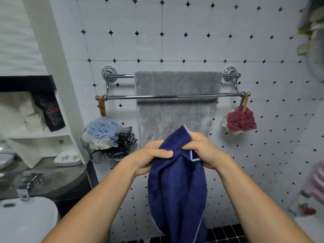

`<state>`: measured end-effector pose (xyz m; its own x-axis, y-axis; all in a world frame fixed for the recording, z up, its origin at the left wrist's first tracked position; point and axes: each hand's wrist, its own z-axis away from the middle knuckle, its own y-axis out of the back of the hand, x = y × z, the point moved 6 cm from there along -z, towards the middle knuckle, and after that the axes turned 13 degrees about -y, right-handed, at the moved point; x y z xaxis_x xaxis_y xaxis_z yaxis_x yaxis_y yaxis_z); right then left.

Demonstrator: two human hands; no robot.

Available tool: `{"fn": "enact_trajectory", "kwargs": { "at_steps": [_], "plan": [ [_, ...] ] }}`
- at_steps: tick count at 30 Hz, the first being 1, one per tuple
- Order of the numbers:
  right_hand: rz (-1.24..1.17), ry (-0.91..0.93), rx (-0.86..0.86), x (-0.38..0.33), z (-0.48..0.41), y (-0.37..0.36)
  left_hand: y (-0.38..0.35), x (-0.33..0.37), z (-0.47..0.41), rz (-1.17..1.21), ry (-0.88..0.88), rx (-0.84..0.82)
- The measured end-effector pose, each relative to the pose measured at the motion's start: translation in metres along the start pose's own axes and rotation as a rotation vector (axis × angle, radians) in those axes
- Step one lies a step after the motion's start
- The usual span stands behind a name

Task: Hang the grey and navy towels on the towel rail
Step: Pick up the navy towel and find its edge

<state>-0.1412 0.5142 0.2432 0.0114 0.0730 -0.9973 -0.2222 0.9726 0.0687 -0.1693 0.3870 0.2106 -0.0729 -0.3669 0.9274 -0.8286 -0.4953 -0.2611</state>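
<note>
No wording can be read anywhere in this bathroom scene. The only lettering in sight is on a black plastic pack (pixel 52 111) standing tilted on the white wall shelf (pixel 40 134) at left. It carries lines of white print and a band of red across its face, all too blurred to make out. Below it, a white ceramic soap dish (pixel 68 158) on the dark stone counter (pixel 52 179) bears two grey star shapes, not letters.
</note>
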Motion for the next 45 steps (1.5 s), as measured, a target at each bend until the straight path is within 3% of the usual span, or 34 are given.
{"fn": "enact_trajectory", "kwargs": {
  "at_steps": [5, 11, 15, 20, 24, 29, 34, 38, 41, 45],
  "plan": [
    [-0.068, 0.035, 0.039, -0.002, 0.002, 0.017, 0.012, 0.018, -0.015, -0.207, -0.076, 0.258],
    [0.044, -0.012, 0.310, 0.010, -0.003, 0.043, -0.001, 0.038, -0.043, -0.638, 0.003, 0.431],
    [0.157, -0.045, 0.360, 0.026, 0.001, 0.049, -0.007, 0.058, -0.055, -0.541, -0.164, 0.589],
    [0.123, -0.195, 0.160, 0.083, 0.006, 0.029, -0.015, 0.081, -0.054, -0.355, -0.276, 0.619],
    [0.186, -0.320, 0.261, 0.150, -0.004, 0.018, -0.017, 0.103, -0.047, -0.271, -0.358, 0.674],
    [-0.022, -0.479, 0.393, 0.215, 0.005, 0.027, 0.017, 0.122, -0.021, -0.404, -0.374, 0.752],
    [-0.149, -0.317, 0.501, 0.151, -0.012, 0.029, 0.051, 0.074, 0.010, -0.677, -0.163, 0.713],
    [-0.075, -0.126, 0.325, 0.077, -0.023, 0.011, 0.043, 0.021, 0.021, -0.601, -0.044, 0.452],
    [-0.025, -0.031, 0.209, 0.036, -0.025, 0.001, 0.020, 0.006, 0.010, -0.589, -0.049, 0.315],
    [-0.040, -0.007, 0.162, 0.019, -0.016, 0.014, 0.010, 0.015, -0.006, -0.630, -0.132, 0.299]
  ]
}}
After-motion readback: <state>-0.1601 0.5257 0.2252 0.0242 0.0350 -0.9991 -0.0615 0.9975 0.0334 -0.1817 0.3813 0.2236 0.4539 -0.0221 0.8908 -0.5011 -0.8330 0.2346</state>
